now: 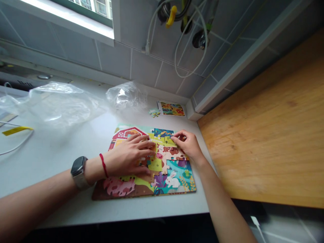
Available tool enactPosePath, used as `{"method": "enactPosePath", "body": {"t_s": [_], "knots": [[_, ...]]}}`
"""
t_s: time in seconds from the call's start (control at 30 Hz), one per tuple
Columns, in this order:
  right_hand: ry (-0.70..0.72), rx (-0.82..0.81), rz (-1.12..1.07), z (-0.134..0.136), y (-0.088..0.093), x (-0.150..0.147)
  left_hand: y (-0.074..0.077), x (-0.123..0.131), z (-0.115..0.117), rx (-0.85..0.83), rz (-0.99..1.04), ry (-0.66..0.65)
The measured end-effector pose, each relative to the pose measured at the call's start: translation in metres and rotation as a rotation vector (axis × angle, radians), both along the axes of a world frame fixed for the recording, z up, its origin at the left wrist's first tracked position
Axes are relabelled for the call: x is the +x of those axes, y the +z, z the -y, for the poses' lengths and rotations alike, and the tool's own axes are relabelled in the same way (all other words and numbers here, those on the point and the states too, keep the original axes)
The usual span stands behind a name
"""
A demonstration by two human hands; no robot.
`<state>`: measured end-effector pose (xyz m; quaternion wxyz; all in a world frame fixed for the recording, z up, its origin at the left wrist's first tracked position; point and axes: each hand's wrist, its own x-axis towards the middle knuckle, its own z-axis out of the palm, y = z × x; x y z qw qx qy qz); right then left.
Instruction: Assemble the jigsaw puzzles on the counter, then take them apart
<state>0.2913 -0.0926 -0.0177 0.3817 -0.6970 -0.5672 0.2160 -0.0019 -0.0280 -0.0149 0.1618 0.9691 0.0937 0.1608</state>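
The fingers of your right hand (pixel 186 143) are closing in a narrow pinch, thumb against forefinger, and seem to be gripping the right edge of a small green piece (pixel 169 140). The fingers of your left hand (pixel 133 154) are spreading wide over the middle of the puzzle (pixel 144 191), palm down; no piece is showing in their grasp, though you are hiding whatever lies beneath them. The puzzle is lying flat on the white counter (pixel 101 211), near its front edge.

The green piece is sitting toward the puzzle's right rear, between the dark blue piece (pixel 164 132) behind it and the cow pieces (pixel 174 152) in front. Whether its tabs are seating fully, you cannot tell from here. To do this well, you should be keeping the piece level, matching its notches with its neighbours, and pressing straight down rather than sideways, since a slanted push would probably be lifting the cow pieces. Your left palm could be serving as a light brace, as long as it is not dragging anything along.

Behind the puzzle, loose pieces (pixel 155 113) are lying beside a picture card (pixel 172 109); a crumpled clear bag (pixel 125 96) is resting behind its left half.
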Motion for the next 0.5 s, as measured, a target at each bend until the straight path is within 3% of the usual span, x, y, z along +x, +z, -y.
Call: {"method": "enactPosePath", "body": {"t_s": [0.17,0.5], "knots": [[0.077,0.058,0.169,0.0038,-0.0001,0.0005,0.0006,0.0004,0.0006,0.003,-0.017,0.006],[0.187,-0.063,0.305,0.009,0.0011,0.0079,0.0019,0.0003,0.0005,0.006,-0.018,-0.005]]}}
